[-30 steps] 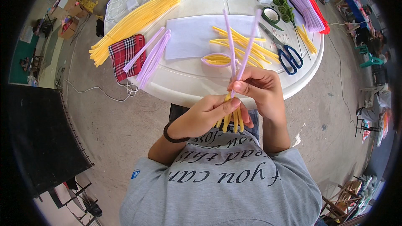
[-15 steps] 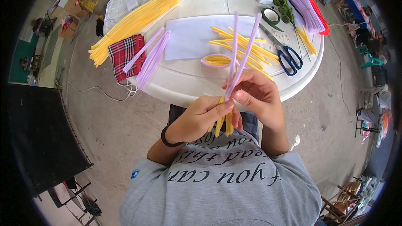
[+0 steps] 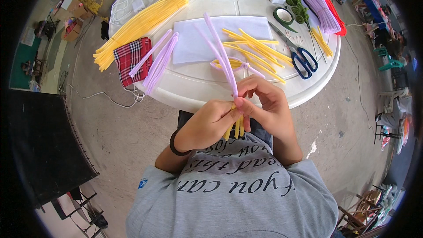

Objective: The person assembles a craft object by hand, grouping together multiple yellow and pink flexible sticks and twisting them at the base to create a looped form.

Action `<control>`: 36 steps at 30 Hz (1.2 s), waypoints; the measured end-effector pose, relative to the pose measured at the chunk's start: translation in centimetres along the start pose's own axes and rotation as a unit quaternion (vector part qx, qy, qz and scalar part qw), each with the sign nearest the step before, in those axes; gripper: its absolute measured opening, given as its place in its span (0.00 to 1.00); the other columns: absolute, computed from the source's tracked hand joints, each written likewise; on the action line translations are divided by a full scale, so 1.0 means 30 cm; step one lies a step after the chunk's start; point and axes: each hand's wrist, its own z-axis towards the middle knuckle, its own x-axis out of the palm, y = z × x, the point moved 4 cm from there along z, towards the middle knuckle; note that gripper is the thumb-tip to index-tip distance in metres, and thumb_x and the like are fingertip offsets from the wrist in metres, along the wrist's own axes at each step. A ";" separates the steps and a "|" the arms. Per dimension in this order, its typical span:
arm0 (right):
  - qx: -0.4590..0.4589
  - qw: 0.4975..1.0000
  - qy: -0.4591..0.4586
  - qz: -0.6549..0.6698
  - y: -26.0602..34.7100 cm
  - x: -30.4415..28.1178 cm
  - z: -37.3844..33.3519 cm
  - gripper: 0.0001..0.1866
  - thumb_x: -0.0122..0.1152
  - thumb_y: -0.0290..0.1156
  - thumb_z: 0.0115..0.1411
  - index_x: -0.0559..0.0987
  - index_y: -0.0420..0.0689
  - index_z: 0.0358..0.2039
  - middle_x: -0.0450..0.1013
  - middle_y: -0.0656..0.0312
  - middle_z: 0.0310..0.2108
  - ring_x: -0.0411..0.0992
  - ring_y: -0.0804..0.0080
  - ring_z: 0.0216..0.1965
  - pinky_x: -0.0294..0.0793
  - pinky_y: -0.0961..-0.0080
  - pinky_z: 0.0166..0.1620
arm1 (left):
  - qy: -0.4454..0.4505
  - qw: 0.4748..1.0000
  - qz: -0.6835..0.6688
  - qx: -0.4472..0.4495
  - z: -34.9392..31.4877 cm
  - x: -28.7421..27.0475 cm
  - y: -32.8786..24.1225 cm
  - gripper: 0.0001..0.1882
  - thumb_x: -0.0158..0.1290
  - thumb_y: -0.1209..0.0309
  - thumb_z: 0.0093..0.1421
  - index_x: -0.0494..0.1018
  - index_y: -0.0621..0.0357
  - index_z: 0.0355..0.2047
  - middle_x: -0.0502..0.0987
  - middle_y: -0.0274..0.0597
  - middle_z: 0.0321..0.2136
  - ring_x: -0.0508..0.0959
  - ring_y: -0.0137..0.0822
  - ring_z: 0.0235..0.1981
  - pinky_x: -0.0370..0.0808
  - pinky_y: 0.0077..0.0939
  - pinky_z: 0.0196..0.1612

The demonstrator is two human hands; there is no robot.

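Left hand (image 3: 199, 125): fingers closed on yellow stems (image 3: 237, 130). Right hand (image 3: 269, 108), nearer: fingers pinching the lilac stems (image 3: 230, 77) at their base — long axis leaning away and leftward, tips over the worktop (image 3: 187, 89).

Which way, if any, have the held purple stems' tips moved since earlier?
Yes, left: the held purple stems have swung across the white sheet, tips now farther from its right edge.

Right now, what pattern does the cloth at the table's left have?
Red, black and white plaid; the cloth shows best in the head view.
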 end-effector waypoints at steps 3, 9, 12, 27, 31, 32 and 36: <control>0.041 0.997 0.011 0.060 -0.022 0.004 -0.007 0.07 0.65 0.27 0.57 0.77 0.39 0.32 0.73 0.67 0.31 0.68 0.78 0.32 0.66 0.81 0.37 | -0.002 1.000 0.000 0.004 0.003 0.001 -0.022 0.19 0.38 0.65 0.71 0.73 0.69 0.34 0.78 0.42 0.29 0.78 0.31 0.34 0.72 0.24 0.41; 0.086 0.975 -0.021 0.205 -0.035 0.014 -0.022 0.04 0.61 0.24 0.60 0.77 0.35 0.32 0.74 0.62 0.28 0.69 0.79 0.15 0.66 0.86 0.17 | -0.016 0.999 0.021 0.028 0.006 0.008 -0.006 0.22 0.39 0.63 0.70 0.74 0.64 0.27 0.73 0.41 0.20 0.73 0.31 0.24 0.69 0.26 0.31; 0.069 0.970 -0.066 0.225 -0.037 0.031 -0.033 0.04 0.61 0.23 0.60 0.76 0.35 0.31 0.72 0.62 0.25 0.68 0.80 0.13 0.64 0.87 0.14 | -0.017 0.995 0.047 0.088 0.007 0.005 -0.001 0.22 0.39 0.63 0.71 0.75 0.63 0.27 0.71 0.41 0.19 0.71 0.29 0.22 0.68 0.24 0.29; 0.040 0.977 -0.124 0.171 -0.032 0.027 -0.051 0.03 0.63 0.22 0.59 0.78 0.36 0.32 0.73 0.65 0.28 0.65 0.87 0.22 0.58 0.88 0.21 | -0.048 0.998 -0.011 -0.033 -0.011 0.002 0.003 0.22 0.44 0.56 0.69 0.75 0.66 0.38 0.76 0.33 0.28 0.71 0.21 0.32 0.68 0.16 0.35; 0.055 0.977 -0.114 0.173 -0.041 0.024 -0.045 0.03 0.63 0.23 0.59 0.78 0.37 0.31 0.73 0.66 0.26 0.64 0.88 0.20 0.57 0.88 0.19 | -0.087 0.995 -0.044 -0.005 -0.009 0.013 0.022 0.21 0.44 0.57 0.69 0.73 0.66 0.43 0.76 0.34 0.31 0.71 0.21 0.33 0.67 0.16 0.37; 0.053 0.977 -0.116 0.173 -0.041 0.024 -0.045 0.03 0.63 0.23 0.59 0.78 0.37 0.31 0.73 0.66 0.25 0.63 0.88 0.19 0.56 0.88 0.19 | -0.097 0.994 -0.048 -0.003 -0.012 0.018 0.022 0.21 0.44 0.57 0.70 0.73 0.66 0.44 0.76 0.34 0.32 0.72 0.21 0.34 0.68 0.15 0.38; 0.048 0.977 -0.118 0.171 -0.035 0.020 -0.042 0.04 0.63 0.23 0.59 0.78 0.38 0.29 0.71 0.67 0.22 0.60 0.88 0.15 0.53 0.87 0.16 | -0.132 0.989 -0.050 0.052 -0.015 0.040 -0.009 0.19 0.42 0.61 0.71 0.73 0.67 0.41 0.76 0.36 0.27 0.73 0.22 0.31 0.69 0.17 0.35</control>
